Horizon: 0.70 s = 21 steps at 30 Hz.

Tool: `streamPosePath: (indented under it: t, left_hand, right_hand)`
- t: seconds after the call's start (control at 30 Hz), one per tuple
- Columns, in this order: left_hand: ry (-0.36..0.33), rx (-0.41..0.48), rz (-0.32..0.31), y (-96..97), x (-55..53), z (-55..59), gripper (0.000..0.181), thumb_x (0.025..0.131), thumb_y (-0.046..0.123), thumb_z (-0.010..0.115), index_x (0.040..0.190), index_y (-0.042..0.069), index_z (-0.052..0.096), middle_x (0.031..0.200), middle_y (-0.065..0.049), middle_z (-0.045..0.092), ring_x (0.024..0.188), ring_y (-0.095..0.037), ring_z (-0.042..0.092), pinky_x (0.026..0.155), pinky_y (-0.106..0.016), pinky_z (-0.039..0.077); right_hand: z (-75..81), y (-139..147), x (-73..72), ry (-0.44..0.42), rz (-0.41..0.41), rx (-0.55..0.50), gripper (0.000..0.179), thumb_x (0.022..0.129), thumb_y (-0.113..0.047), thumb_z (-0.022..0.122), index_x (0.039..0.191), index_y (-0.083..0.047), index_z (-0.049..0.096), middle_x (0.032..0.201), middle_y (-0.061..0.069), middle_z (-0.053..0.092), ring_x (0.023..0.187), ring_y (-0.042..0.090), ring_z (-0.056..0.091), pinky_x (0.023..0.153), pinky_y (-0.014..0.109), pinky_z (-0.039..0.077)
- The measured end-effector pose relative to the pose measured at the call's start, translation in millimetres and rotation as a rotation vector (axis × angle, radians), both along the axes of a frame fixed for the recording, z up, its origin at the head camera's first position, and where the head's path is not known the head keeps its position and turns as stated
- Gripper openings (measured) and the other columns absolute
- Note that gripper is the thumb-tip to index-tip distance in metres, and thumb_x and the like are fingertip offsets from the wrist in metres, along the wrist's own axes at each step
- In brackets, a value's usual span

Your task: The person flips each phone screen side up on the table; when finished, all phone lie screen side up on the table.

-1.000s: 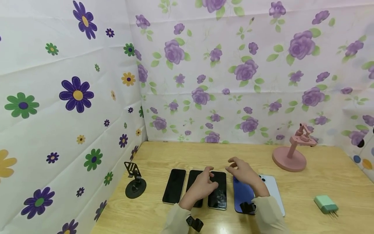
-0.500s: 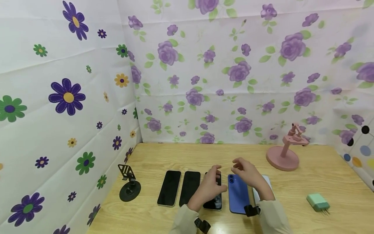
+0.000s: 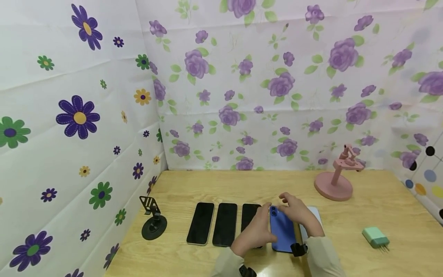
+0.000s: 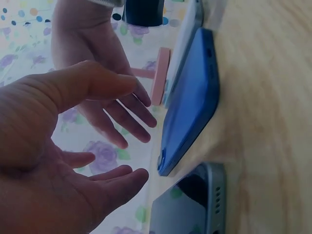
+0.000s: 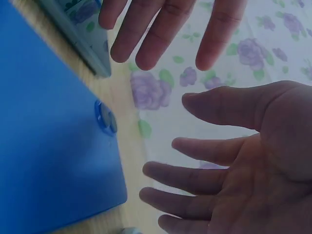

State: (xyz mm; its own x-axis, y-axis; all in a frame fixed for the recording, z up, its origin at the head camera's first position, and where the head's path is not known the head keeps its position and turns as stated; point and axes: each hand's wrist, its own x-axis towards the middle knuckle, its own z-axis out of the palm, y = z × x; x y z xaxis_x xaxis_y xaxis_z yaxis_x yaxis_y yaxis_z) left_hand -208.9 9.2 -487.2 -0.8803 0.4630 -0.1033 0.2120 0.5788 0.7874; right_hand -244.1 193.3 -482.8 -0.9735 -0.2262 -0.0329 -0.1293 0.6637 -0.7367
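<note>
Head view: the blue phone [image 3: 283, 232] lies back up on the table [image 3: 207, 184], between the nearest black phone [image 3: 249, 215] and the pale phone [image 3: 314, 215], which the right forearm partly covers. The left hand [image 3: 255, 231] hangs over the gap between black and blue, and the right hand [image 3: 297, 211] over the blue one's far right corner. Both look empty, fingers loosely bent and thumbs apart. No brand or writing can be read on any of the phones

Left wrist view: the left thumb stands well away from its fingers, with nothing between them, and no finger meets the blue phone. Its side edge looks flat and firm. I would judge it stiff, light enough for one hand, and rather slippery, so the long edges seem the best place to take hold. No lettering shows on that edge

Right wrist view: the right hand's fingers are spread and relaxed, holding nothing, apart from the phone. The camera lenses [image 5: 106, 118] sit at one corner of the smooth blue back; like the glass, they are likely fragile and better left unpressed. No logo or label shows on the visible part of the back
</note>
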Motion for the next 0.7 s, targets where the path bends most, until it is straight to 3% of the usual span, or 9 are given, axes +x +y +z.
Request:
streamPosePath:
  t: [0.27,0.53,0.7]
  left_hand:
    - [-0.02,-0.131,-0.054,14.6,1.6,-13.5,0.104,0.075,0.012,0.089,0.159,0.017,0.028,0.149,-0.013,0.038,0.129,-0.021,0.049,0.095,-0.033,0.048]
    - [0.027,-0.198,-0.064,18.6,0.2,-18.3,0.092,0.076,0.011,0.089,0.153,0.014,0.039,0.141,-0.01,0.043,0.121,-0.018,0.053,0.091,-0.031,0.049]
    - [0.056,-0.229,-0.101,18.5,0.2,-18.6,0.093,0.075,0.01,0.089,0.153,0.015,0.04,0.143,-0.01,0.041,0.125,-0.017,0.051,0.093,-0.03,0.048]
  right_hand:
    - [-7.2,3.2,-4.9,-0.036,0.004,0.033,0.039,0.1,-0.011,0.06,0.132,0.01,0.053,0.123,0.035,0.058,0.112,0.05,0.058,0.087,0.057,0.05]
    - [-8.7,4.3,-8.5,-0.031,-0.007,0.068,0.035,0.101,-0.009,0.056,0.131,0.01,0.055,0.118,0.033,0.061,0.109,0.047,0.061,0.085,0.056,0.051]
    - [-7.3,5.5,-10.2,-0.037,-0.008,0.066,0.034,0.101,-0.007,0.054,0.13,0.011,0.055,0.115,0.03,0.064,0.105,0.043,0.063,0.083,0.054,0.052]
